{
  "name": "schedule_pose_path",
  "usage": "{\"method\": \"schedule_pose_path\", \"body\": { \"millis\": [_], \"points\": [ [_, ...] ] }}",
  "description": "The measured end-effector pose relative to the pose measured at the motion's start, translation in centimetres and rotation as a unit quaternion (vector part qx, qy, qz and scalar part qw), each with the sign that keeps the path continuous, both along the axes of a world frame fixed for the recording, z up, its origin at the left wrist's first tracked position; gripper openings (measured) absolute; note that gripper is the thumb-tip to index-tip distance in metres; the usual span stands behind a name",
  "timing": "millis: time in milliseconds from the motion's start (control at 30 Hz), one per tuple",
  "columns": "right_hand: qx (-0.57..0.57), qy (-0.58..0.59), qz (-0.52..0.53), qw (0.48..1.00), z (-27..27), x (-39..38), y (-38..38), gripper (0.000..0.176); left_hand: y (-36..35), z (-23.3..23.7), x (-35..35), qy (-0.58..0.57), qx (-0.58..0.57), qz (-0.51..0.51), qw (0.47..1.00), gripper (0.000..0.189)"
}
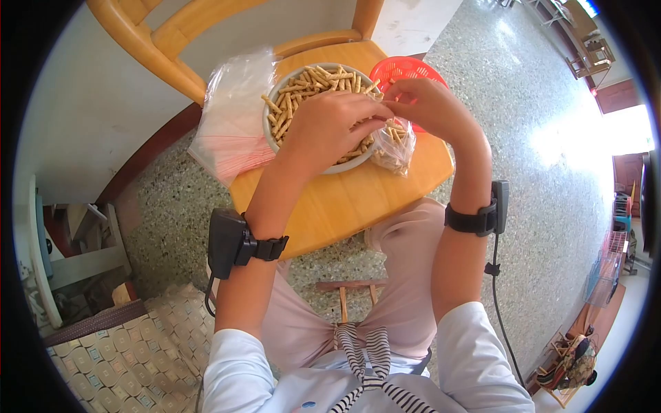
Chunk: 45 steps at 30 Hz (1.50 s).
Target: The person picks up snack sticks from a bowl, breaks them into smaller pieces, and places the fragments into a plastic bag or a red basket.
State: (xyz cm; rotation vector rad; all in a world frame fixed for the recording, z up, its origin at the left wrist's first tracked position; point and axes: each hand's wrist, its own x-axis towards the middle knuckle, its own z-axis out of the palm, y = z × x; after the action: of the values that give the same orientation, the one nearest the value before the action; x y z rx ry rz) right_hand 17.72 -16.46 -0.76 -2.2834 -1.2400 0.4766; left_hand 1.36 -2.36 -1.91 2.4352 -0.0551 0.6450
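Observation:
My left hand [334, 127] reaches over a round bowl [266, 124] filled with short, tan stick-shaped snacks [289, 103]. Its fingertips meet those of my right hand [434, 107] at the bowl's right side. Between them, the top of a small clear plastic bag [394, 162] is pinched by both hands. Several of the same sticks show inside the bag, which hangs against the bowl's rim. The exact grip of the fingertips is partly hidden behind my left hand.
The bowl stands on a wooden chair's seat [330, 210]. Left of it lies a stack of clear bags [234, 103] with red lines. A red plastic basket [410, 67] sits at the seat's back right. A patterned cushion [124, 361] is at lower left.

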Motion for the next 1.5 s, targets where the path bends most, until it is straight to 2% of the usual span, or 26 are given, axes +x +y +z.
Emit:
{"method": "schedule_pose_path", "body": {
  "millis": [133, 200, 233, 300, 333, 400, 433, 500, 533, 600, 700, 767, 833, 867, 900, 967, 1000, 1067, 1100, 1133, 1167, 1200, 1267, 1300, 1367, 1500],
  "points": [
    [0.022, -0.003, 0.005, 1.0, 0.3, 0.1, -0.2, 0.03, -0.6, 0.3, 0.1, 0.016, -0.092, 0.023, 0.995, 0.019],
    [0.023, -0.014, -0.001, 1.0, 0.9, 0.0, -0.4, 0.027, -0.7, -0.1, 0.4, -0.021, -0.117, 0.037, 0.992, 0.031],
    [0.041, -0.007, -0.015, 0.999, 1.4, -0.3, -0.5, 0.027, -0.9, -0.3, 0.5, -0.022, -0.116, 0.036, 0.992, 0.031],
    [0.06, 0.001, -0.03, 0.998, 1.7, -0.5, -0.5, 0.026, -1.4, -0.5, 0.8, -0.023, -0.122, 0.113, 0.986, 0.048],
    [0.067, 0.002, -0.03, 0.997, 1.7, -0.5, -0.5, 0.026, -1.3, -0.5, 0.8, -0.023, -0.122, 0.111, 0.986, 0.048],
    [0.074, 0.001, -0.032, 0.997, 1.8, -0.5, -0.8, 0.025, -1.3, -0.3, 0.7, 0.127, -0.234, 0.086, 0.96, 0.062],
    [0.065, 0.002, -0.037, 0.997, 2.0, -0.5, -0.9, 0.026, -1.5, -0.2, 0.7, 0.127, -0.234, 0.084, 0.96, 0.062],
    [0.055, 0.003, -0.043, 0.998, 2.1, -0.4, -1.0, 0.027, -2.1, 0.3, 0.6, 0.028, -0.341, 0.044, 0.939, 0.056],
    [0.063, 0.013, -0.038, 0.997, 2.1, -0.2, -1.0, 0.028, -2.4, 0.7, 0.5, 0.027, -0.341, 0.043, 0.939, 0.056],
    [0.071, 0.021, -0.034, 0.997, 2.2, -0.2, -1.2, 0.03, -2.9, 1.3, 0.4, 0.037, -0.458, 0.001, 0.888, 0.063],
    [0.025, -0.04, -0.077, 0.996, 2.2, -0.8, -1.1, 0.029, -3.1, 0.5, 0.4, 0.094, -0.394, 0.014, 0.914, 0.061],
    [0.003, -0.018, -0.055, 0.998, 1.7, -0.7, -0.9, 0.032, -2.6, 0.4, 0.2, 0.098, -0.421, 0.025, 0.902, 0.053],
    [0.041, -0.055, -0.068, 0.995, 1.9, -1.5, -0.5, 0.031, -1.6, 0.6, 0.1, 0.098, -0.45, 0.022, 0.888, 0.047],
    [0.063, -0.062, -0.1, 0.991, 2.2, -2.4, 0.0, 0.031, -0.5, 0.8, -0.2, 0.112, -0.304, 0.082, 0.942, 0.04],
    [0.088, -0.069, -0.131, 0.985, 2.6, -3.1, 0.6, 0.032, 0.5, 1.0, -0.5, 0.12, -0.15, 0.14, 0.971, 0.035],
    [0.191, -0.112, -0.077, 0.972, 1.6, -4.2, 1.9, 0.032, 1.7, 1.2, -1.5, 0.21, -0.05, 0.201, 0.956, 0.029],
    [0.192, -0.092, -0.046, 0.976, 1.9, -5.0, 2.4, 0.03, 2.5, 0.7, -2.1, 0.204, -0.05, 0.191, 0.959, 0.029],
    [0.19, -0.076, -0.018, 0.979, 1.7, -6.4, 3.4, 0.028, 3.6, -0.8, -3.1, 0.146, 0.129, 0.072, 0.978, 0.029],
    [0.184, -0.118, 0.024, 0.976, 0.8, -6.7, 3.9, 0.025, 3.1, -0.6, -3.0, 0.14, 0.129, 0.067, 0.979, 0.029],
    [0.175, -0.158, 0.066, 0.969, 0.5, -7.1, 4.3, 0.021, 2.4, -0.1, -3.0, 0.179, 0.106, 0.107, 0.972, 0.028],
    [0.17, -0.163, 0.063, 0.97, 0.2, -7.2, 4.7, 0.021, 2.2, 0.0, -2.7, 0.218, 0.079, 0.148, 0.961, 0.027],
    [0.152, -0.162, 0.065, 0.973, 0.0, -7.4, 4.8, 0.019, 2.3, -0.2, -2.4, 0.215, 0.077, 0.145, 0.963, 0.027],
    [0.154, -0.147, 0.051, 0.976, -0.4, -7.4, 5.3, 0.016, 3.1, -0.6, -2.3, 0.249, 0.123, 0.138, 0.951, 0.024],
    [0.155, -0.151, 0.049, 0.975, -0.4, -7.2, 5.2, 0.016, 3.3, -0.8, -2.2, 0.245, 0.125, 0.135, 0.952, 0.024],
    [0.058, -0.164, 0.07, 0.982, -0.4, -6.9, 5.2, 0.014, 3.5, -1.2, -2.6, 0.172, 0.141, 0.113, 0.968, 0.021],
    [0.036, -0.172, 0.077, 0.981, -0.9, -6.7, 5.3, 0.013, 3.0, 0.7, -2.6, 0.187, 0.087, 0.104, 0.973, 0.019]
  ]
}}
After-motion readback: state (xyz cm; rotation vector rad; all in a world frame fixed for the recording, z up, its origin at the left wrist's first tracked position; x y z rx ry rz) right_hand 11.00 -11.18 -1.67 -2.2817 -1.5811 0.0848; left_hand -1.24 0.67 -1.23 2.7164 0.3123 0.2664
